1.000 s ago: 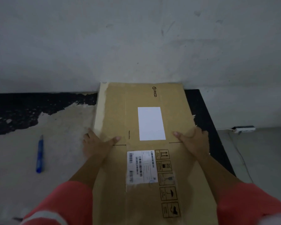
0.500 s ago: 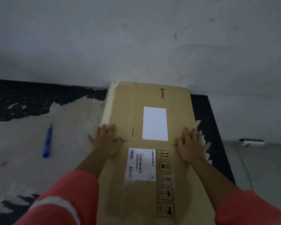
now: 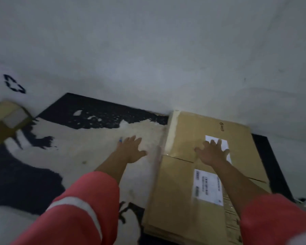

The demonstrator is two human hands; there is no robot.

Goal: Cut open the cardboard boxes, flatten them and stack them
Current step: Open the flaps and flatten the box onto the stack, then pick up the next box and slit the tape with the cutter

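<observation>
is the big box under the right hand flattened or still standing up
Flattened. The cardboard box lies as a thin flat slab on the floor, only layered edges along its near side, with the right hand spread on top.

Brown card, red sleeves, patchy floor

My sleeves are coral red, the left one crossed by a pale stripe. The flattened box under my right hand is tan brown with white labels. The floor is off-white, blotched with black patches. The wall is grey-white with a black mark.
</observation>
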